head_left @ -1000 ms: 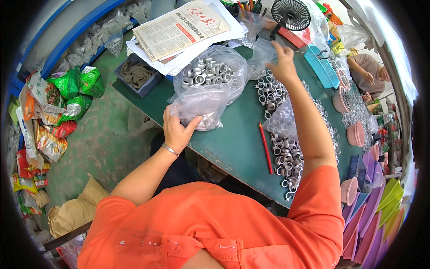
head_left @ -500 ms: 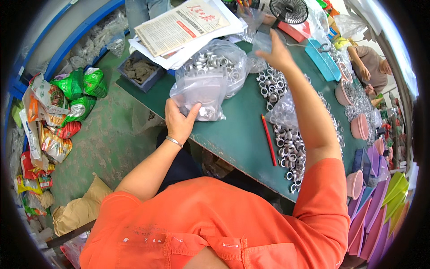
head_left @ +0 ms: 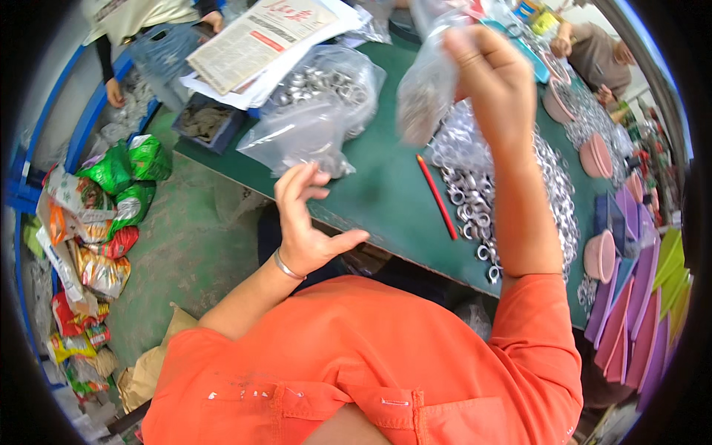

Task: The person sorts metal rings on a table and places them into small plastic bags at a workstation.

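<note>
My right hand (head_left: 495, 85) is raised over the table, its fingers pinching the top of a clear plastic bag (head_left: 426, 93). The bag hangs down with small greyish pieces in its bottom, blurred by motion. At the table's near edge my left hand (head_left: 304, 226) is open, thumb and fingers apart, with nothing in it. Just beyond its fingertips lies a smaller clear bag (head_left: 293, 137) with some metal pieces at one end. Behind that rests a larger clear bag (head_left: 330, 83) full of metal rings. A red pencil (head_left: 437, 197) lies between the hands, beside loose metal rings (head_left: 475, 211).
Another clear bag (head_left: 461, 141) lies on the rings. Newspaper and papers (head_left: 259, 41) and a blue bin (head_left: 208, 124) sit at the far left. Pink tubs (head_left: 595, 156) and a teal tray (head_left: 528, 55) stand to the right. Other people (head_left: 601, 59) are at the far side.
My right hand has come back nearer, now with a clear bag in it. My left hand has let go of the smaller bag and opened. A person has appeared at the far left.
</note>
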`<state>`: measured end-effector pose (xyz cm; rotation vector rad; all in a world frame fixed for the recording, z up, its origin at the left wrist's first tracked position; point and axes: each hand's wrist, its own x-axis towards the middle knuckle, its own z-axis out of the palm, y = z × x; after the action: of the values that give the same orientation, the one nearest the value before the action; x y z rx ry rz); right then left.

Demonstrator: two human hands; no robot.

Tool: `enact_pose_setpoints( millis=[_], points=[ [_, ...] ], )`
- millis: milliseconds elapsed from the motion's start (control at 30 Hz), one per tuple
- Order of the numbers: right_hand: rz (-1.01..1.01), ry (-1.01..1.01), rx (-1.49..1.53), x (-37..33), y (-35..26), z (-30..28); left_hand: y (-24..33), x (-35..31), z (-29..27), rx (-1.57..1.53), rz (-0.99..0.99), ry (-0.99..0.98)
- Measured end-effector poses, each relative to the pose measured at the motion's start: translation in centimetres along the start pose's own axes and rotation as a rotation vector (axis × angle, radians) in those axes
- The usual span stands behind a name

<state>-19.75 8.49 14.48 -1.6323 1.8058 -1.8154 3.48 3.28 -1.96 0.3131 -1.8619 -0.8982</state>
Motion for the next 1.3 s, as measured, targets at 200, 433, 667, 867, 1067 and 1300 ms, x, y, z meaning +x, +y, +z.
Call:
enact_pose_setpoints(
  millis=[200,433,667,867,1067,1300],
  points=[
    [-0.037,-0.257,-0.322,-8.8,2.4,-0.6,-2.1,-2.2,5.1,-0.135,-0.461,-0.282],
    [0.449,-0.15,-0.828,-10.3,8.1,-8.6,-4.9,-0.1,6.0,-0.573,-0.838,-0.209],
    [0.01,0.466,0.297,-7.0,5.6,-12.1,-2.8,0.9,5.0,0.069,-0.434,-0.254],
    [0.004,0.303,-0.125,-10.1,6.7,-7.6,0.8,0.9,4.3,0.363,0.135,0.051],
    [-0.165,0.125,-0.139,-14.1,6.4,-0.3,1.1,1.7,5.2,-0.199,-0.028,-0.063],
    [-0.015,0.156,0.019,-13.7,4.5,1.4,2.3,4.5,3.5,-0.935,-0.638,-0.007]
  ],
)
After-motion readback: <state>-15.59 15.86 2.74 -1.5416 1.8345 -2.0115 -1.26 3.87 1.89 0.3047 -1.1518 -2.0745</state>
